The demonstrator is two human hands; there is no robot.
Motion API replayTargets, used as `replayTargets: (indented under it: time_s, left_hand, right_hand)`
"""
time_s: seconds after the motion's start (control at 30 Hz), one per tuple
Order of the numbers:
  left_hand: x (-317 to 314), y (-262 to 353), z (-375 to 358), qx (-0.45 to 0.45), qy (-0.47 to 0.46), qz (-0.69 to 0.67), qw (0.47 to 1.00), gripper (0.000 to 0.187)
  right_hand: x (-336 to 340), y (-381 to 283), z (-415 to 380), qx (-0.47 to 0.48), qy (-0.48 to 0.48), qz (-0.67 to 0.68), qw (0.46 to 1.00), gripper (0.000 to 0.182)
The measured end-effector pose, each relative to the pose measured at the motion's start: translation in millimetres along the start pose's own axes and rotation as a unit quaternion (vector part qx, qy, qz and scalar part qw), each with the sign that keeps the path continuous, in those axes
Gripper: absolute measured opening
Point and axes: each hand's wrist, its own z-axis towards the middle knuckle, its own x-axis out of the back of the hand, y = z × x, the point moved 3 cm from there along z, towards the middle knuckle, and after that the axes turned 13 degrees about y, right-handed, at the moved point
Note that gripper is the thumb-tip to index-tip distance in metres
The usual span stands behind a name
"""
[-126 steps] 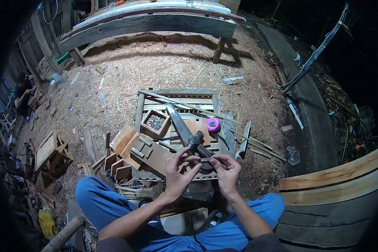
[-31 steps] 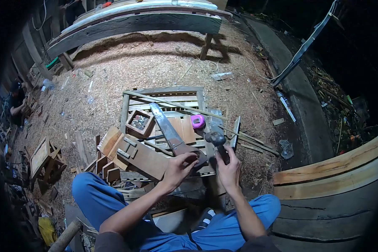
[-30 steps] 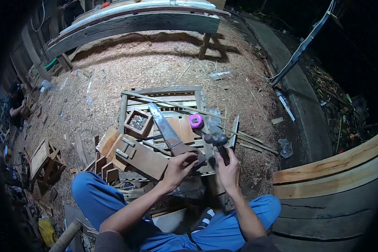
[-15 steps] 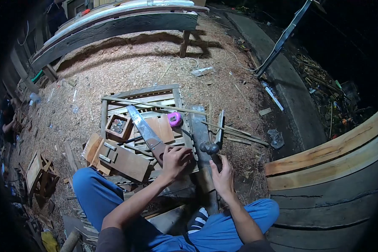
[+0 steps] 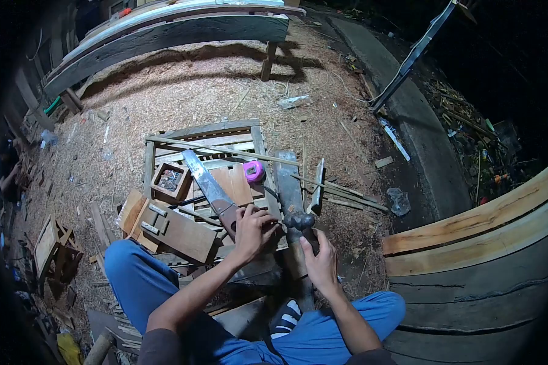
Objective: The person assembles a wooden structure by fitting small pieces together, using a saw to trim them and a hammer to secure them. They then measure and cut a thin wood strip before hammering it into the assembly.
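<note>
My right hand (image 5: 321, 258) is wrapped round the handle of a dark hammer (image 5: 299, 221), whose head is over a long grey board (image 5: 289, 182). Just left of the hammer head, my left hand (image 5: 252, 230) has its fingers pinched together; what lies between them is too small to name. Beyond my left hand lies a handsaw (image 5: 208, 182) on a slatted wooden frame (image 5: 202, 131). A pink tape measure (image 5: 253, 171) and a small wooden box (image 5: 170, 182) with small metal pieces are also on the frame.
Thin wooden sticks (image 5: 353, 198) lie right of the board. Wide planks (image 5: 469, 237) fill the lower right. A long bench (image 5: 170, 45) stands at the back. A wooden piece with two small blocks (image 5: 186, 236) is at left. At the far left edge, part of a person (image 5: 9, 176) shows.
The hammer in my right hand has moved left and slightly down, its head now closer to my left hand. My left hand has barely moved.
</note>
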Motion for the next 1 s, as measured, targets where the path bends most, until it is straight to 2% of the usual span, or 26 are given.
replayTargets:
  time_s: [0.23,0.3,0.5,0.63,0.7,0.87,1.0]
  left_hand:
    - [-0.8,-0.4,-1.0,-0.011,-0.027,0.009,1.000,0.022]
    - [0.5,-0.4,-2.3,-0.012,-0.026,-0.006,1.000,0.022]
    - [0.4,-3.0,-2.8,-0.017,-0.025,-0.006,1.000,0.023]
    - [2.2,-2.1,0.3,-0.024,-0.032,0.005,0.999,0.025]
    - [2.8,0.2,-1.9,-0.014,0.010,-0.005,1.000,0.021]
    - [3.4,1.8,-1.0,-0.001,0.003,-0.003,1.000,0.019]
    - [5.4,2.3,0.1,0.002,0.002,-0.008,1.000,0.019]
  right_hand:
    - [0.4,-14.4,2.4,0.073,0.003,-0.021,0.997,0.039]
    - [7.7,-25.6,3.0,0.099,0.044,-0.018,0.994,0.036]
    - [6.7,-32.7,-1.3,0.114,0.081,-0.013,0.990,0.028]
    - [-7.8,-19.3,2.6,0.065,0.000,-0.049,0.997,0.030]
    - [-4.9,-23.5,4.9,0.071,0.001,-0.041,0.997,0.031]
    - [5.3,-37.0,7.6,0.128,0.083,-0.008,0.988,0.027]
    - [-1.3,-29.7,-1.3,0.170,0.099,-0.032,0.980,0.032]
